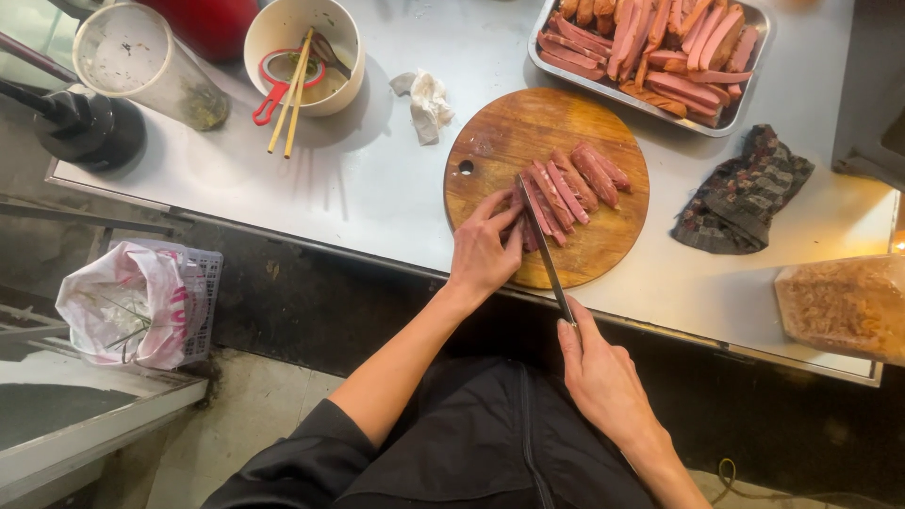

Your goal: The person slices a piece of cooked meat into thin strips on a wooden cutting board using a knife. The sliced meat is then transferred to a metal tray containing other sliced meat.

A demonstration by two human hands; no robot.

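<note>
Your right hand [603, 372], low centre, grips the knife [545, 250], so keep left hand [485, 247] fingertips curled, pinning the sausage slices [566, 188] mid-frame on the round board [547, 184].

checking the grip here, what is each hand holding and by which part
Right hand holds the knife by its handle; left hand presses the sausage being cut.
</note>
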